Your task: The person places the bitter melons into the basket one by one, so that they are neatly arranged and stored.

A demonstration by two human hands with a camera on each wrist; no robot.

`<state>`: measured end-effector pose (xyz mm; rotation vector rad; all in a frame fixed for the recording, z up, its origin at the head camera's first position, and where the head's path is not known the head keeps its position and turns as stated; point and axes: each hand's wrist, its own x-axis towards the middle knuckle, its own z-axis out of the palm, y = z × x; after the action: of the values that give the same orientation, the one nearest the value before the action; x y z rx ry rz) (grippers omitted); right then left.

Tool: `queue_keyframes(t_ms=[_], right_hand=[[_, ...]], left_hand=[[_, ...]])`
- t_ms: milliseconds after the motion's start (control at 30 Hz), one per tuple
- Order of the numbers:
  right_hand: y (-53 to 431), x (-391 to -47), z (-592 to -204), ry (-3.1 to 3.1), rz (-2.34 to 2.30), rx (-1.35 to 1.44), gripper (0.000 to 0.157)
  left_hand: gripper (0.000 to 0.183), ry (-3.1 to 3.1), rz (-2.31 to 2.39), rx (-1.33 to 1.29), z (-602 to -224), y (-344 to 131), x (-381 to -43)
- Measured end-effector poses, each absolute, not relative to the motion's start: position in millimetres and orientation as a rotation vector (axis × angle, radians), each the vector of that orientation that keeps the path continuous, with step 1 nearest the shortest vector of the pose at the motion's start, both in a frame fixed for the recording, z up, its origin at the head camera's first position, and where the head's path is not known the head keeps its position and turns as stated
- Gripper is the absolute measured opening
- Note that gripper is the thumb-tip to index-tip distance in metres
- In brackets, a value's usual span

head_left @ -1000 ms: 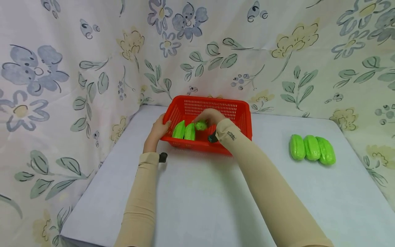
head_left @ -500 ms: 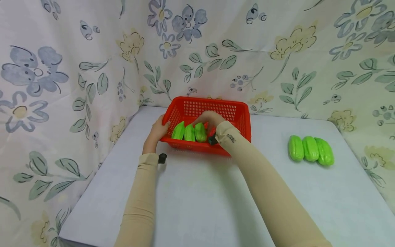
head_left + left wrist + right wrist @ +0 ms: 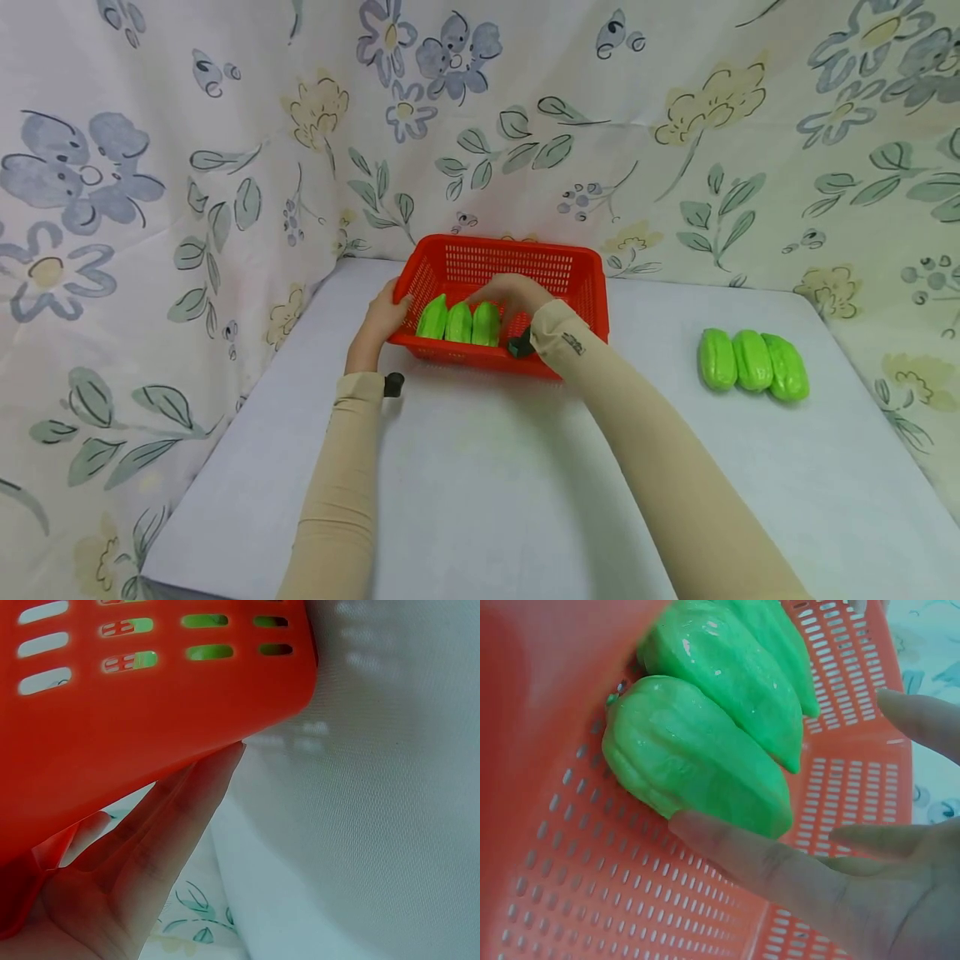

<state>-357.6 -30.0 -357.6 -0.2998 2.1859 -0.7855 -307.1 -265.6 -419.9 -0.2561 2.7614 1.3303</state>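
A red plastic basket (image 3: 517,360) with slotted walls stands at the back of the table. My left hand (image 3: 385,318) holds its left rim; in the left wrist view the fingers (image 3: 202,787) lie along the basket's outside. Three glossy green ribbed fruits, like star fruit, lie side by side inside at the left: one left (image 3: 432,318), one middle (image 3: 459,323), one right (image 3: 486,323). My right hand (image 3: 517,292) is inside the basket by the right fruit. In the right wrist view a straight finger (image 3: 735,851) touches that fruit's side, the other fingers spread apart from it.
Three more green ribbed fruits (image 3: 753,362) lie in a row on the white table (image 3: 465,475), right of the basket. A floral cloth (image 3: 525,133) hangs behind the table and along its left side.
My right hand has lowered the third green fruit into the basket beside the other two and released it. The left hand has stayed on the rim.
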Motion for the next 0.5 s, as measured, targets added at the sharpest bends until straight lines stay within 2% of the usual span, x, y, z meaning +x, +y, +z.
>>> queue_keyframes(t_ms=[67,367,500], right_hand=[[-29.2,-357.0,-358.1,2.134,-0.897,-0.168,0.062],[-23.2,-352.5,-358.1,2.028,-1.025,-0.014,0.073],[-20.5,-348.3,-359.1,2.026,-1.021,-0.066,0.065]], left_hand=[[0.058,2.761,1.328,-0.256,-420.4,-265.7,-307.4],[0.058,2.754,1.328,-0.262,-420.7,-266.4,-309.6],[0.059,2.743,1.331,-0.272,-420.4,-266.1,-309.0]])
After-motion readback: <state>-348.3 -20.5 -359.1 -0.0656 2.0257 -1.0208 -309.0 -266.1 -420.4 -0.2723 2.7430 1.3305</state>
